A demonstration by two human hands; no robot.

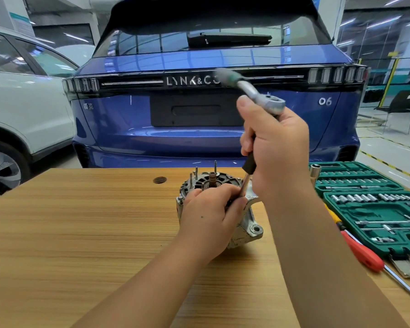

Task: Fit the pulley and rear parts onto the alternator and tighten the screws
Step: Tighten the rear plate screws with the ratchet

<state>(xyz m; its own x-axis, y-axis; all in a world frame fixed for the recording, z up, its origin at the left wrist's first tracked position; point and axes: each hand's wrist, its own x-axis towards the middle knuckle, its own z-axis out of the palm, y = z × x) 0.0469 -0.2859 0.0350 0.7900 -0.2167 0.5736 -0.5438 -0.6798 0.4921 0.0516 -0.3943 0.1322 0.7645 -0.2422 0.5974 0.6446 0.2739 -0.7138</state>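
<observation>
Presently the alternator (223, 209) stands on the wooden table (81, 233), rear face up, its studs and shaft bare; no rear cover is seen on it. The left hand (208, 209) clasps the housing and pinches the foot of the extension bar (245, 185). The right hand (277, 150) grips the bar's upper part below the ratchet (263, 98), whose handle is blurred. Judged step: tightening a screw on the rear side, with much of the fitting outstanding. The next move calls for the socket kept square on the fastener, which is hidden. Beside lie a green socket case (369, 207) and a red screwdriver (362, 252). Behind, the blue car (199, 138) reads "LYNK&CO" and "06".
</observation>
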